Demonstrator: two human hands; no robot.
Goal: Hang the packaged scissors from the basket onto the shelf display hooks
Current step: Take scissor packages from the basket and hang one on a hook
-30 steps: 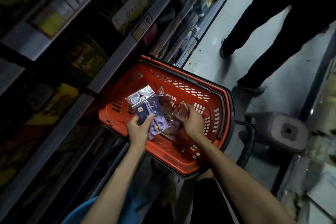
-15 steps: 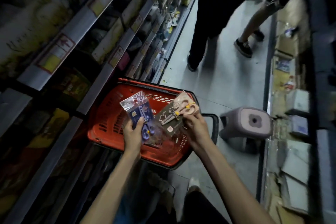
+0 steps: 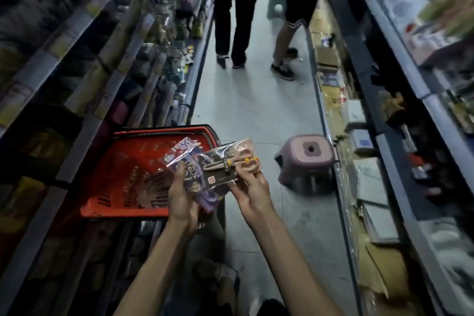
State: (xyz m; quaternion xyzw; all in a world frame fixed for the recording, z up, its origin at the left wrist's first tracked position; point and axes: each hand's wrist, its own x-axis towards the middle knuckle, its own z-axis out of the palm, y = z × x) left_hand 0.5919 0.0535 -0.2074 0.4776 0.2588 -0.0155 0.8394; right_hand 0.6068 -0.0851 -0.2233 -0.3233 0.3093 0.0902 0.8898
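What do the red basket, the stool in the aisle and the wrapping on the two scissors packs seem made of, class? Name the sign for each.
Red basket: likely moulded plastic, matt, with slotted walls. Stool: likely plastic, smooth pinkish-purple, moulded seat with a centre hole. Purple scissors pack and peach scissors pack: thin clear film, glossy, showing glints and creases; printed card seems to sit behind.

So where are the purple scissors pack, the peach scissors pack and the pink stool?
purple scissors pack point(image 3: 193, 172): head view, on its printed card.
peach scissors pack point(image 3: 248, 160): head view, on the peach handle.
pink stool point(image 3: 295, 151): head view, on the seat top.
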